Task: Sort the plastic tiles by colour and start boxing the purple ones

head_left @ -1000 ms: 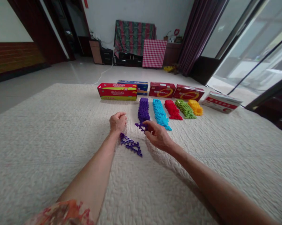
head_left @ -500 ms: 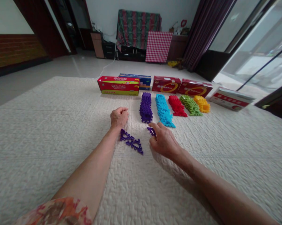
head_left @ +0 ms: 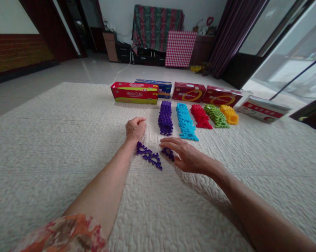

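My left hand [head_left: 136, 128] rests on the quilted cover in a loose fist, and nothing sticks out of it. Just below its wrist lie two flat purple triangular toothed pieces, one upper-left [head_left: 143, 149] and one lower-right [head_left: 153, 160], near each other. My right hand [head_left: 186, 154] is open, fingers stretched and thumb apart, over a third purple triangular piece [head_left: 167, 153] that it partly hides. Beyond the hands stand rows of toothed plastic pieces: purple [head_left: 165, 119], light blue [head_left: 185, 122], red [head_left: 200, 116], green [head_left: 217, 116] and yellow [head_left: 230, 114].
Along the back of the quilted cover [head_left: 55, 140] stand a red-and-yellow box [head_left: 134, 93], a blue box [head_left: 165, 90], two dark red boxes [head_left: 188, 92] [head_left: 223, 96] and a white-and-red box [head_left: 264, 109]. Further off is a cabinet with a checked cloth [head_left: 180, 49].
My right hand has opened its fingers and moved slightly left and down; the purple piece it gripped now lies beneath them. My left hand keeps its fist. The view has shifted slightly.
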`<state>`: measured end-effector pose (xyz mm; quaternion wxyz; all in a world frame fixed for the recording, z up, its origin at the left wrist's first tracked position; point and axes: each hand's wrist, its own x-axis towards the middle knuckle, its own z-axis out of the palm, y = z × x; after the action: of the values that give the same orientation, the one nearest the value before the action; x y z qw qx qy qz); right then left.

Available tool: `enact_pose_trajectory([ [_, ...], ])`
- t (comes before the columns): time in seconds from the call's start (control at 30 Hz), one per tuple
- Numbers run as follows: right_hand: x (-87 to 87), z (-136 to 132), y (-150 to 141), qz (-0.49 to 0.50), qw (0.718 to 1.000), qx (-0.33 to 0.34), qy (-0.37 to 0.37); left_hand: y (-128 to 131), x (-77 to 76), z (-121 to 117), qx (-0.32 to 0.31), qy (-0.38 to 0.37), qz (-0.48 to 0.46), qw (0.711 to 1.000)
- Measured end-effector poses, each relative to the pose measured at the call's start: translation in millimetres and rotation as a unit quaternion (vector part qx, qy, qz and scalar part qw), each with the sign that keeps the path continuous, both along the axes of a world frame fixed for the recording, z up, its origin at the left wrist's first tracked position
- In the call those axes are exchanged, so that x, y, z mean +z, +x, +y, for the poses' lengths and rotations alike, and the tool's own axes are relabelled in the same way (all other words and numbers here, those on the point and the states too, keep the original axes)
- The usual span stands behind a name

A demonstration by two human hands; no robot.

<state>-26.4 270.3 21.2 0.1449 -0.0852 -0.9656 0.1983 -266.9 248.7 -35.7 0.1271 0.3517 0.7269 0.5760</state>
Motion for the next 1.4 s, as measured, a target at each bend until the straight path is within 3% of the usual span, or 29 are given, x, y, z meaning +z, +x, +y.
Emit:
enact_pose_trajectory([
  [0.13, 2.7, -2.4, 1.0, -0.061, 0.997, 0.041, 0.027, 0.1, 0.7, -0.1, 0.002, -0.009, -0.004, 1.000],
  [0.33, 8.6, -2.7, 5.0, -0.103, 0.994, -0.001, 0.047, 1.4, 3.1, -0.9, 0.006, -0.006, -0.008, 1.000],
  [0.6, -9.2, 22.1, -12.4, 0.050, 0.984, -0.144, 0.088, -0.7, 0.0, 0.7, 0.007, -0.007, -0.010, 1.000],
  [0.87, -25.3, 33.3, -37.3, 0.081, 0.960, -0.227, 0.143, -1.3, -1.4, 0.8, 0.011, -0.007, 0.005, 1.000],
  [1.4, -27.9, 33.3, -34.1, 0.080, 0.960, -0.223, 0.149, 2.6, 6.8, -1.9, 0.016, 0.012, -0.067, 0.998],
])
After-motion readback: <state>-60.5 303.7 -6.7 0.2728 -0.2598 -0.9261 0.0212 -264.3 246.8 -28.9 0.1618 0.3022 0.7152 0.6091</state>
